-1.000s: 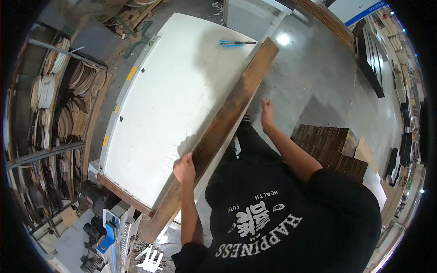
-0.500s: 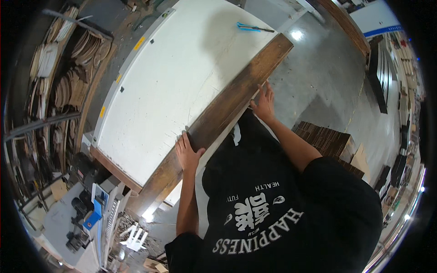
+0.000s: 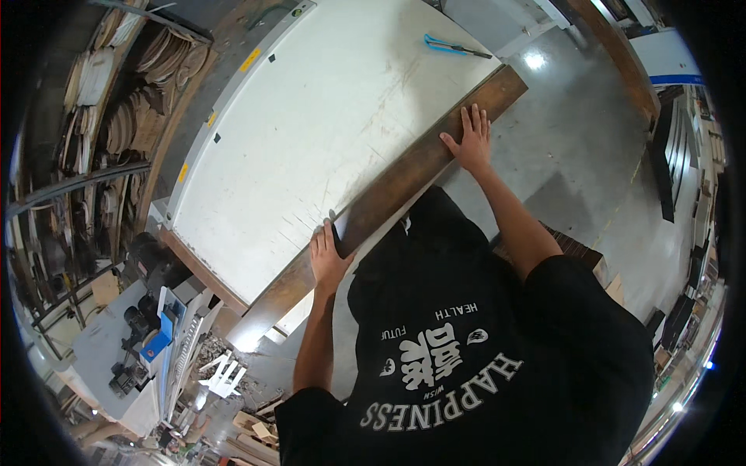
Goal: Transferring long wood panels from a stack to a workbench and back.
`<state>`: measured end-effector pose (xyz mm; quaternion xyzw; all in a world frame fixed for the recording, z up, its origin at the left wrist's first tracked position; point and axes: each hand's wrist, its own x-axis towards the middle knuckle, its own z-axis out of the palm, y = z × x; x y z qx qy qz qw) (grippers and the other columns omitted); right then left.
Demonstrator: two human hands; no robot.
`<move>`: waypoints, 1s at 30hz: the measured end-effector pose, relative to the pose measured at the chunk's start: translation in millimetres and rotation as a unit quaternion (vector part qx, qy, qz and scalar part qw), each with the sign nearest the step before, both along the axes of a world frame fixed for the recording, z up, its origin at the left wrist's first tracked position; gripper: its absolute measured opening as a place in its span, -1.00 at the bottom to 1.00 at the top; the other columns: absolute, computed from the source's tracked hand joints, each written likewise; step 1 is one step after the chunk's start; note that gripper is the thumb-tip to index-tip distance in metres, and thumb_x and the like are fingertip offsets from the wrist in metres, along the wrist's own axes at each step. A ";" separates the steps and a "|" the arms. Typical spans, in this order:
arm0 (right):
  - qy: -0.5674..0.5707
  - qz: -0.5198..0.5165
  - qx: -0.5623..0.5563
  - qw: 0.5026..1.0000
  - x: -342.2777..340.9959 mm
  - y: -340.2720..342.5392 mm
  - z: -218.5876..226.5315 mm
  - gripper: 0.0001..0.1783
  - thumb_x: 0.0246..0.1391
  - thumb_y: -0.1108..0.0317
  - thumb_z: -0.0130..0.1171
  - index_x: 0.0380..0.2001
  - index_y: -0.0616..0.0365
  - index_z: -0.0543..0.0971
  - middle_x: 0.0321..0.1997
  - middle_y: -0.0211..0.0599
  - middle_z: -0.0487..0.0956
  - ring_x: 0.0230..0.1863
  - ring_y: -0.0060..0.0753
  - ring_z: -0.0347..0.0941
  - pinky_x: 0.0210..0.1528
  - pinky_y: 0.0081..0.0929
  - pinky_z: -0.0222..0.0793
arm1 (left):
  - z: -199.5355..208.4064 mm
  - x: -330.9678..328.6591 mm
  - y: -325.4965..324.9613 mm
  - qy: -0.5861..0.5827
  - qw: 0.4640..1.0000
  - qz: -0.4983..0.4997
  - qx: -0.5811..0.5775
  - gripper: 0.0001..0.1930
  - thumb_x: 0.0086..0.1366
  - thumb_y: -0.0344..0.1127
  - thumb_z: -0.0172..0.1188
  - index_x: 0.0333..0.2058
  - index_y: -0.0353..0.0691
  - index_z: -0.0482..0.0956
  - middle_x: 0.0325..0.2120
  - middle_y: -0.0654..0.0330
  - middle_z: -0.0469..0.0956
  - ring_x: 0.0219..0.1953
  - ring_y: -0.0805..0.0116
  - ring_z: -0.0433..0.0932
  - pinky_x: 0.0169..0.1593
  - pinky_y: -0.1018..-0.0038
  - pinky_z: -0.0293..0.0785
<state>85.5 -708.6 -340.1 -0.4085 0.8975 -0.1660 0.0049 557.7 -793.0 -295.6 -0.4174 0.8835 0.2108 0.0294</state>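
A long dark-brown wooden plank (image 3: 396,182) lies slantwise along the near edge of a white-topped table (image 3: 311,116). My left hand (image 3: 329,260) spans it toward its lower left part, fingers at the far edge and thumb by the near edge, gripping it. Farther up the plank, my right hand (image 3: 471,146) rests flat on the brown face with its fingers spread. A small dark gap and a pale sliver show beside the left fingertips; what they are I cannot tell. A blue-and-black hand tool (image 3: 454,46) lies on the tabletop beyond the plank's far end.
Racks of curved wooden offcuts (image 3: 128,116) stand at the left. A grey metal rail (image 3: 225,101) with yellow labels borders the table's far side. At lower left is a grey machine (image 3: 116,346). Stacked brown strips (image 3: 575,247) stand on the floor to my right.
My right hand has moved from the plank's near edge onto its top face and lies spread there. The left hand has shifted slightly across the plank. The whole view has shifted a little.
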 end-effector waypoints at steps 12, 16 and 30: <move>-0.096 -0.004 -0.009 0.995 -41.1 -17.5 10.4 -0.21 0.10 -0.32 0.32 0.22 -0.04 0.48 0.65 0.00 -0.03 0.66 0.23 -0.25 0.63 0.16 -0.31 | 34.3 -145.4 -56.6 -0.076 0.993 -0.055 0.073 -0.16 0.30 0.14 0.33 0.36 -0.32 0.32 0.26 -0.13 0.42 0.37 -0.15 0.30 0.51 -0.05 0.06; -0.125 -0.041 -0.007 0.991 -43.6 -22.4 10.0 -0.28 0.05 -0.26 0.39 0.14 -0.08 0.50 0.65 -0.03 -0.01 0.67 0.16 -0.23 0.64 0.13 -0.33 | 19.8 -300.5 -109.3 0.049 0.987 -0.153 -0.015 -0.36 0.37 -0.04 0.25 0.30 -0.30 0.40 0.24 -0.09 0.43 0.34 -0.16 0.31 0.47 0.03 0.15; -0.092 -0.010 -0.023 0.995 -49.1 -24.1 -0.4 -0.23 0.09 -0.33 0.32 0.17 -0.03 0.50 0.61 0.13 0.08 0.63 0.34 -0.16 0.58 0.31 -0.22 | -59.1 -537.5 -148.2 0.099 0.961 -0.222 -0.131 -0.45 0.28 -0.20 0.35 0.23 -0.11 0.47 0.01 0.07 0.52 0.20 0.02 0.45 0.42 0.01 0.20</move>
